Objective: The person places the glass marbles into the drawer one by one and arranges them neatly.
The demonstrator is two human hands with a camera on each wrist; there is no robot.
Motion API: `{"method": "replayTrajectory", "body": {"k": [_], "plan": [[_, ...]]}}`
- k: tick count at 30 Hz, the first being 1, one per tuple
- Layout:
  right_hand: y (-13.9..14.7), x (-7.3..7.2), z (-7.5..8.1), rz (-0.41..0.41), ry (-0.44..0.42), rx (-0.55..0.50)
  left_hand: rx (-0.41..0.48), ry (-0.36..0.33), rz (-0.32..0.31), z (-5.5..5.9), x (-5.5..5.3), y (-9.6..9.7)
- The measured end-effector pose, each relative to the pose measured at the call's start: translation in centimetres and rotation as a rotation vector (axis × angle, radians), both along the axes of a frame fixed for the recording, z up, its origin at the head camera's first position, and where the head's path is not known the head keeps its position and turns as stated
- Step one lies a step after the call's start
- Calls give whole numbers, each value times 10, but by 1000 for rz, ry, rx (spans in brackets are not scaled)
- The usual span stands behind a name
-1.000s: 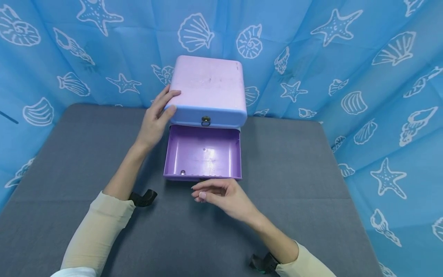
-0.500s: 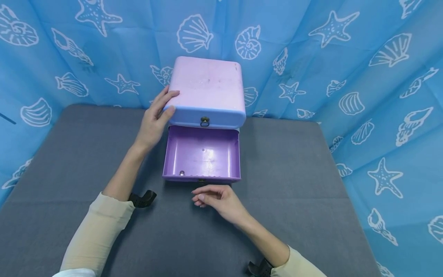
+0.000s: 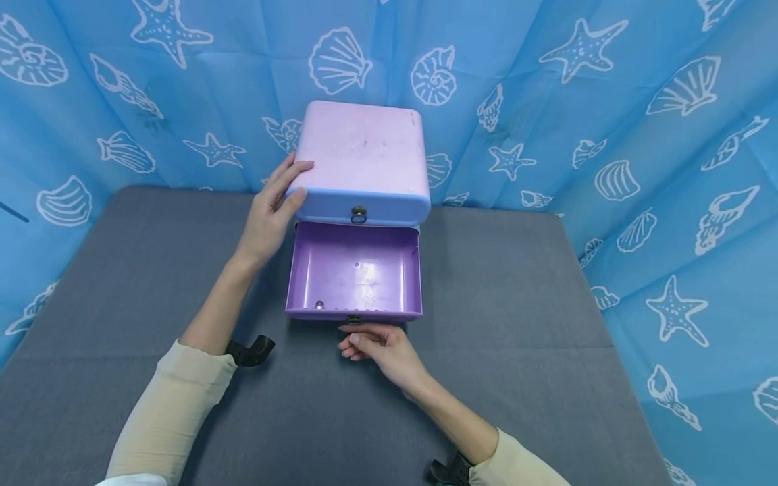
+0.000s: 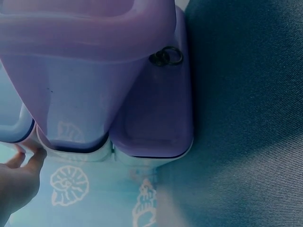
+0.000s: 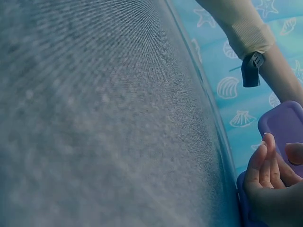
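A small drawer cabinet point(image 3: 365, 145) with a pink top stands at the back of the table. Its blue upper drawer point(image 3: 389, 208) is closed. Below it a purple drawer point(image 3: 358, 270) is pulled out, with a tiny shiny round thing point(image 3: 319, 305) in its front left corner. My left hand point(image 3: 267, 212) rests against the cabinet's left side, fingers on the top edge and thumb by the front corner. Just under the purple drawer's knob point(image 3: 354, 319) is my right hand point(image 3: 383, 347), fingers loosely bent with nothing visible between them; whether it touches the drawer cannot be told.
In the left wrist view a closed lower purple drawer point(image 4: 156, 109) with a ring pull point(image 4: 173, 56) sits beneath the pulled-out one. A grey cloth covers the table point(image 3: 498, 324). Behind hangs a blue curtain point(image 3: 243, 88) with white shells and starfish.
My right hand first dropped away from the front of the purple drawer, then rose slightly to just below its knob. My left hand and the drawer have stayed put.
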State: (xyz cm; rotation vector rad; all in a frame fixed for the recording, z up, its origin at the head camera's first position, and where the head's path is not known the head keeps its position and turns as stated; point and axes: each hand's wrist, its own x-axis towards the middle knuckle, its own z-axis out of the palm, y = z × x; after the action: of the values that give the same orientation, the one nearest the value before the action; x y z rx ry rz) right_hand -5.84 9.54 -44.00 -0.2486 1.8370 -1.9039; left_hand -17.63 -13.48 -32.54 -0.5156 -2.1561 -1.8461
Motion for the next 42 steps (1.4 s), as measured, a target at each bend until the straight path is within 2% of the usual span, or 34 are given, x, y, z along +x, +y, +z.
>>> {"method": "replayTrajectory", "body": {"k": [7,15,26,35,42], "plan": [[-3,-1,-4,-12,32,-40,1,9,-4,-1,-1,0],[-5,-2,-7,-12,85,-39,8,17,-8,-3,-1,0],[-8,-5,-5,-22,160,-41,6,8,6,-3,0,1],[-11,-8,-5,-23,209,-113,6,7,8,-3,0,0],[-10,-11,-1,-20,250,-117,11,6,-3,-3,0,0]]}}
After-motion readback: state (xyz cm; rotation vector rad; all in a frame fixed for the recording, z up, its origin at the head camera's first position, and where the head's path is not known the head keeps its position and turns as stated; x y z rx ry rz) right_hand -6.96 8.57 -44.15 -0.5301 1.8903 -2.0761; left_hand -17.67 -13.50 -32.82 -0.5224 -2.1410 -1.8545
